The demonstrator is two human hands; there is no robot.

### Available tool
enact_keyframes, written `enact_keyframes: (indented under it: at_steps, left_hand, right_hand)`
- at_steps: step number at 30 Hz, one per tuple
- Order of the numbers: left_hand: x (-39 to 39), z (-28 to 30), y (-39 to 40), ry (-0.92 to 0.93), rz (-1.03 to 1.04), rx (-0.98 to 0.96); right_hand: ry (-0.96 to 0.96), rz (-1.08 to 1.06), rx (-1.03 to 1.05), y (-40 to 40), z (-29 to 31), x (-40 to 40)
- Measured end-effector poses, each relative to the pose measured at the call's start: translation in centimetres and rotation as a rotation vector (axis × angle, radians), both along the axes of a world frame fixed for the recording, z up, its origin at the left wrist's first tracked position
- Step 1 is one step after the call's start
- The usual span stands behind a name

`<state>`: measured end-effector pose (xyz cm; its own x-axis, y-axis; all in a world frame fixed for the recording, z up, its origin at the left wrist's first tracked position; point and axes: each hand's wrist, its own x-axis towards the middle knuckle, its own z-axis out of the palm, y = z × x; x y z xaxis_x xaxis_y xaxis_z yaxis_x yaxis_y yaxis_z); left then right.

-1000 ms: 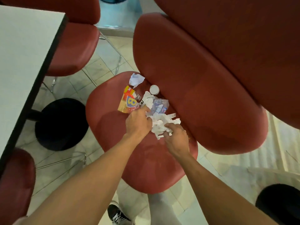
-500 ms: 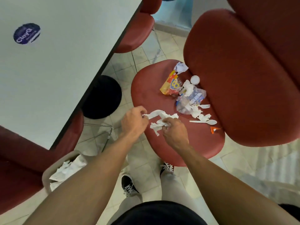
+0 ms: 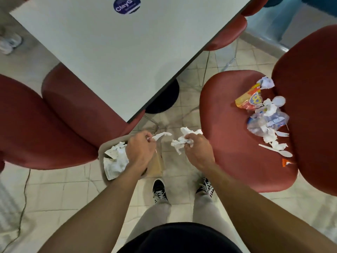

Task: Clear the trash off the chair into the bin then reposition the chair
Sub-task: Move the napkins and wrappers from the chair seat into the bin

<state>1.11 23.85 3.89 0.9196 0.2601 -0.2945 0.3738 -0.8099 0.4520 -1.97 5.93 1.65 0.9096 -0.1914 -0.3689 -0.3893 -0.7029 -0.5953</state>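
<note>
White rectangular table (image 3: 116, 52) with a dark round sticker (image 3: 127, 3) fills upper left. Red padded chair (image 3: 237, 143) at right; its seat carries loose trash: yellow-orange snack wrapper (image 3: 249, 99), crumpled clear plastic bottle (image 3: 268, 121), white plastic fork (image 3: 281, 133), white plastic spoon (image 3: 277, 150), small orange scrap (image 3: 284, 162). Beige plastic bin (image 3: 109, 143) on the tiled floor between two chairs, crumpled paper inside. Left hand (image 3: 139, 152) over the bin, fingers pinching a twisted white tissue strip (image 3: 161, 135). Right hand (image 3: 197, 152) beside the bin, above the floor, fingers clenched round a crumpled white napkin wad (image 3: 182, 141).
</note>
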Motion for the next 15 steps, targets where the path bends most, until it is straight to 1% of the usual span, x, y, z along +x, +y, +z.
enact_keyframes:
  at_steps: [4, 9, 13, 15]
  left_hand:
    - [-1.6, -1.3, 6.0, -0.008, 0.167, 0.007]
    - [-3.3, -3.3, 12.0, 0.053, 0.342, 0.044]
    - [-4.2, -5.1, 15.0, 0.114, 0.408, 0.047]
    - [-4.7, -6.0, 15.8, 0.14, 0.409, 0.027]
  right_hand:
    - [0.025, 0.108, 0.006, 5.4, -1.0, 0.1]
    - [0.086, 0.251, 0.005, 12.0, -2.4, -0.2]
    - [0.15, 0.316, 0.047, 16.0, -3.6, -0.4]
    - [0.164, 0.35, 0.046, 17.4, -4.3, -0.5]
